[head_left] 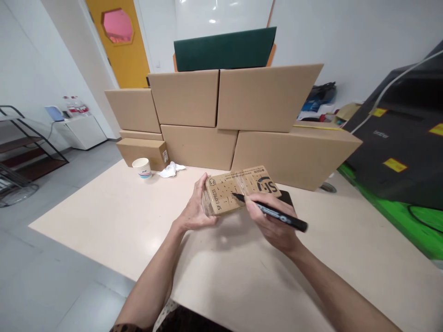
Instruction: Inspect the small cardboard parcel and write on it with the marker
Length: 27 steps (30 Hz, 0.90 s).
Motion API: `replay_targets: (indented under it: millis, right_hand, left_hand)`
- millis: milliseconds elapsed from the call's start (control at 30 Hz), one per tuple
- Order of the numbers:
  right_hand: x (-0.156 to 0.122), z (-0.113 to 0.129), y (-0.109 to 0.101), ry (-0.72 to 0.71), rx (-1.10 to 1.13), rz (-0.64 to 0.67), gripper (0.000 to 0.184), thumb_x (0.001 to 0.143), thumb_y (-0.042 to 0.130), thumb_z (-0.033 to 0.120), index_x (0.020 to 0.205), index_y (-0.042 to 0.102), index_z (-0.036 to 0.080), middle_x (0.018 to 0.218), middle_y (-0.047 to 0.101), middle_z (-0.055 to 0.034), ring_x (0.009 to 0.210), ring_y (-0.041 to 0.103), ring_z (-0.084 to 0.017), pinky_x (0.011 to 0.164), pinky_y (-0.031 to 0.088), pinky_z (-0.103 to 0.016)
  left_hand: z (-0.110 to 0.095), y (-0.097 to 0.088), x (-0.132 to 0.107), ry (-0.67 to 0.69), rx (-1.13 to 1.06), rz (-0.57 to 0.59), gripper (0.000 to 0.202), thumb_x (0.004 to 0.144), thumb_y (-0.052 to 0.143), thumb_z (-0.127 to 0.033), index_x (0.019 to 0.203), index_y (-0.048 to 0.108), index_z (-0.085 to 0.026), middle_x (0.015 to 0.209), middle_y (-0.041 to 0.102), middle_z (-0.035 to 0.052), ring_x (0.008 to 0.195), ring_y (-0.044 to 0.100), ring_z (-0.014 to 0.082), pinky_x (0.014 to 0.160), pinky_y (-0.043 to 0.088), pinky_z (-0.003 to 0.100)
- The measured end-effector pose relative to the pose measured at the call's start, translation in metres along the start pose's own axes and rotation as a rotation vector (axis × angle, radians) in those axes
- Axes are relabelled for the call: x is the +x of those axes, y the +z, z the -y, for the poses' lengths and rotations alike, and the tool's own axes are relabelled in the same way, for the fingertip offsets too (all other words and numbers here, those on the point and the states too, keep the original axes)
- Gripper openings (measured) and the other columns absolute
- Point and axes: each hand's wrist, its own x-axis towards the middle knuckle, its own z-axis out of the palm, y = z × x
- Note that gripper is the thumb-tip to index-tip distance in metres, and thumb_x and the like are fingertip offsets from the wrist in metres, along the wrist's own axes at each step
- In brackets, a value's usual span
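A small brown cardboard box (226, 184) printed "SF EXPRESS" is held tilted above the table by my left hand (195, 207), which grips its left end with the thumb at the top corner. Clear tape wraps the box, and many short dark marks are scattered over its upper face. In my right hand (273, 221) is a black marker pen (284, 216), its dark tip at the middle of that face. Whether the tip touches the cardboard I cannot tell. Behind the right end of the box, a flat black object (286, 198) lies partly hidden.
Large cardboard boxes (199, 145) are stacked along the table's far side, with a dark green box (224, 50) on top. A paper cup (141, 168) and crumpled white tissue (171, 169) stand at the back left of the pale table (104, 212). A big black case (391, 133) is at right.
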Motion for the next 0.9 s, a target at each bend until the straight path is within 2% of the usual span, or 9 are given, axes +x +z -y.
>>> replay_targets:
  millis: [167, 233, 367, 467, 567, 667, 733, 800, 900]
  right_hand:
    - [-0.020, 0.001, -0.035, -0.102, -0.139, -0.075, 0.018, 0.092, 0.068, 0.010, 0.100, 0.068, 0.026, 0.084, 0.075, -0.0006, 0.067, 0.072, -0.016, 0.066, 0.058, -0.027]
    - [-0.033, 0.000, -0.048, -0.181, -0.189, 0.045, 0.021, 0.092, 0.066, 0.007, 0.102, 0.066, 0.025, 0.077, 0.071, 0.0008, 0.059, 0.068, -0.014, 0.059, 0.056, -0.024]
    - [-0.067, -0.019, -0.061, -0.376, -0.274, 0.312, 0.022, 0.095, 0.058, 0.006, 0.108, 0.067, 0.022, 0.079, 0.074, -0.0035, 0.066, 0.072, -0.017, 0.063, 0.058, -0.026]
    - [-0.091, -0.037, -0.061, -0.333, -0.342, 0.540, 0.037, 0.096, 0.041, -0.001, 0.114, 0.068, 0.018, 0.089, 0.076, -0.0095, 0.075, 0.073, -0.020, 0.066, 0.058, -0.029]
    - [-0.108, -0.049, -0.057, -0.215, -0.394, 0.715, 0.045, 0.092, 0.039, -0.005, 0.117, 0.069, 0.018, 0.097, 0.076, -0.0102, 0.080, 0.072, -0.022, 0.071, 0.059, -0.031]
    - [-0.120, -0.056, -0.054, -0.083, -0.423, 0.812, 0.049, 0.089, 0.040, -0.005, 0.118, 0.071, 0.020, 0.106, 0.075, -0.0111, 0.088, 0.072, -0.025, 0.076, 0.059, -0.034]
    - [-0.124, -0.062, -0.054, -0.022, -0.418, 0.810, 0.052, 0.090, 0.039, -0.003, 0.122, 0.071, 0.023, 0.116, 0.074, -0.0119, 0.098, 0.073, -0.026, 0.083, 0.059, -0.035]
    - [-0.122, -0.072, -0.057, 0.071, -0.443, 0.741, 0.051, 0.094, 0.039, 0.004, 0.129, 0.070, 0.024, 0.123, 0.073, -0.0130, 0.108, 0.072, -0.026, 0.091, 0.059, -0.038]
    - [-0.107, -0.088, -0.064, 0.338, -0.663, 0.550, 0.044, 0.103, 0.041, 0.031, 0.136, 0.067, 0.017, 0.123, 0.073, -0.0183, 0.115, 0.069, -0.032, 0.101, 0.055, -0.046]
  left_hand:
    - [0.002, 0.001, 0.000, -0.017, -0.038, 0.034, 0.139, 0.063, 0.090, -0.033, 0.169, 0.000, -0.031, 0.171, 0.017, 0.0192, 0.160, 0.020, 0.0481, 0.130, 0.020, 0.070]
    - [0.003, 0.002, 0.000, -0.022, -0.050, 0.033, 0.139, 0.064, 0.090, -0.032, 0.169, -0.001, -0.031, 0.172, 0.016, 0.0188, 0.161, 0.018, 0.0481, 0.130, 0.018, 0.070]
    - [0.005, 0.001, 0.000, -0.014, -0.066, 0.028, 0.138, 0.066, 0.090, -0.032, 0.170, -0.001, -0.030, 0.174, 0.014, 0.0190, 0.162, 0.014, 0.0478, 0.131, 0.015, 0.069]
    - [0.006, 0.000, 0.000, -0.012, -0.082, 0.021, 0.136, 0.069, 0.090, -0.037, 0.170, -0.001, -0.030, 0.175, 0.011, 0.0192, 0.162, 0.015, 0.0468, 0.131, 0.015, 0.068]
    - [0.006, 0.000, -0.001, -0.052, -0.109, 0.007, 0.136, 0.070, 0.090, -0.044, 0.170, -0.001, -0.029, 0.177, 0.008, 0.0201, 0.162, 0.018, 0.0465, 0.131, 0.015, 0.068]
    - [0.008, 0.000, 0.001, -0.117, -0.161, -0.011, 0.137, 0.070, 0.090, -0.049, 0.170, -0.001, -0.028, 0.178, 0.006, 0.0200, 0.162, 0.018, 0.0459, 0.132, 0.014, 0.065]
    - [0.011, 0.000, 0.003, -0.146, -0.203, -0.018, 0.138, 0.069, 0.090, -0.053, 0.170, -0.001, -0.027, 0.178, 0.005, 0.0199, 0.162, 0.017, 0.0459, 0.132, 0.015, 0.063]
    - [0.014, 0.000, 0.005, -0.165, -0.232, -0.025, 0.141, 0.068, 0.090, -0.055, 0.170, -0.002, -0.026, 0.178, 0.005, 0.0203, 0.162, 0.017, 0.0464, 0.132, 0.015, 0.063]
    - [0.017, 0.001, 0.007, -0.178, -0.248, -0.036, 0.142, 0.067, 0.091, -0.055, 0.170, -0.001, -0.026, 0.178, 0.008, 0.0203, 0.162, 0.018, 0.0464, 0.132, 0.015, 0.063]
